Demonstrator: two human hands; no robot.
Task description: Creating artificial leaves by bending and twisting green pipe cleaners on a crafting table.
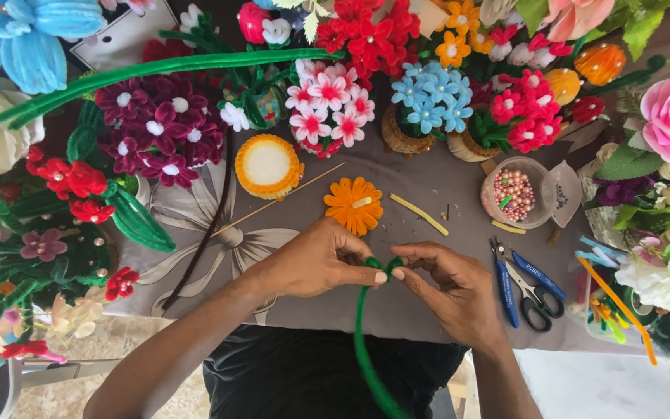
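— Fingertips (382, 276) of our left hand (316, 260) and right hand (451, 287) meet at the table's near edge, both pinched on the top end of the fuzzy green chenille stem (362, 341), which is bent there into a small loop.

— Where does its remaining length go?

— It curves down from our hands toward our lap, off the grey flower-printed tablecloth (428, 186).

— How do we judge its handling?

— Very light, we think, with a soft pile over what is probably a thin wire core, so it should bend easily and keep its shape. The fuzz gives grip, so it is unlikely to slip.

— Best hold?

— Right beside the bend, 1 pinch on each side, as we have it now. The orange chenille flower (353, 204) and the blue-handled pliers (523, 281) lie near, untouched.
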